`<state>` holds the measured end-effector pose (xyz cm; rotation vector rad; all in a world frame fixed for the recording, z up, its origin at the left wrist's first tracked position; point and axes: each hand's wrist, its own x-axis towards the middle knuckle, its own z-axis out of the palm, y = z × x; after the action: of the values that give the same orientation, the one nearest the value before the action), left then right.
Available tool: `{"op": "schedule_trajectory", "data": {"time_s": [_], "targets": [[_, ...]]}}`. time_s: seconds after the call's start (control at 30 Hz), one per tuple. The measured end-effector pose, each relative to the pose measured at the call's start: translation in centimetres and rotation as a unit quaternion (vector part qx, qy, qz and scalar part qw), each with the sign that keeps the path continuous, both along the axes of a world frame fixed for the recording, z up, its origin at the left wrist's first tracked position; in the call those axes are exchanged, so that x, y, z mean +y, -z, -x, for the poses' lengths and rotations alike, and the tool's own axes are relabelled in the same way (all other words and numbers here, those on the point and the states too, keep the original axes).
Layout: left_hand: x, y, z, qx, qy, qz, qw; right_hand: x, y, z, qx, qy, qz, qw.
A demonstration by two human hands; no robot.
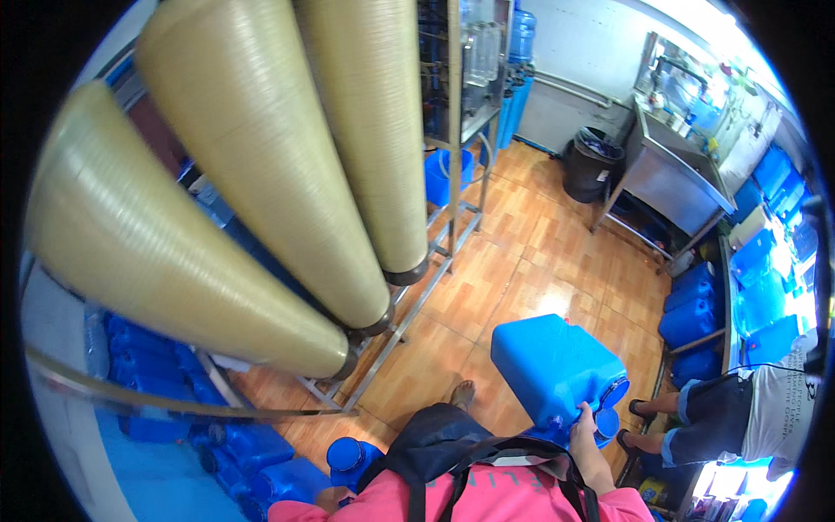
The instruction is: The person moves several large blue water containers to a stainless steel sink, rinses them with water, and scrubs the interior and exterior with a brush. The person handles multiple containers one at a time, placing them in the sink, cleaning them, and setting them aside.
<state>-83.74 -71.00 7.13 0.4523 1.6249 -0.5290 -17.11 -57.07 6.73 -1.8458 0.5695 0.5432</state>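
In the head view, a large blue jug point(550, 355) hangs tilted in front of the person, to the right of the body; its opaque walls hide any contents. Two round blue caps sit at its near end, and whether both are its own I cannot tell. Another capped jug point(346, 454) is beside the person's left side, and more blue containers point(270, 448) crowd the lower left. Blue jugs point(689, 313) also fill a rack at the right.

The floor point(522, 235) is wood-patterned. Tall cream tanks point(252, 157) stand by a metal frame point(409, 324); beyond are a black bin point(594, 163) and a steel sink point(674, 174). A co-worker point(739, 413) is at the right.

Of the hands, the right hand point(584, 424) grasps the large jug near the caps, forearm raised; the left hand point(332, 498) is mostly hidden by the capped jug, its grip impossible to tell.
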Motion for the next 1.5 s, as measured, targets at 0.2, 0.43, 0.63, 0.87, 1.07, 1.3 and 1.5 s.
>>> {"op": "schedule_trajectory", "data": {"time_s": [0.2, 0.43, 0.63, 0.87, 1.07, 1.3, 1.5], "targets": [[11.3, 4.5, -5.8, 0.021, -0.003, -0.025, 0.999, 5.4, -0.9, -10.0, 0.005, 0.039, -0.016, 0.999], [26.7, 6.0, -13.6, 0.047, -0.005, -0.086, 0.995, 10.8, 0.6, -22.4, 0.025, 0.081, -0.047, 0.995], [38.0, 6.0, -22.4, 0.094, -0.024, -0.139, 0.985, 21.2, -1.2, -29.0, -0.015, 0.04, 0.007, 0.999], [44.3, 3.2, -37.2, 0.181, -0.084, -0.249, 0.948, 35.6, -0.1, -36.7, -0.037, -0.144, 0.058, 0.987], [50.4, 1.0, -47.3, 0.211, -0.163, -0.283, 0.921, 49.0, 0.9, -41.4, -0.049, -0.345, 0.134, 0.928], [57.5, 5.7, -53.4, 0.207, -0.328, -0.325, 0.862, 65.7, -1.1, -41.5, -0.092, -0.54, 0.076, 0.833], [62.2, 10.9, -56.9, 0.168, -0.408, -0.261, 0.859, 78.0, 0.8, -42.2, -0.126, -0.699, 0.091, 0.698]]}}
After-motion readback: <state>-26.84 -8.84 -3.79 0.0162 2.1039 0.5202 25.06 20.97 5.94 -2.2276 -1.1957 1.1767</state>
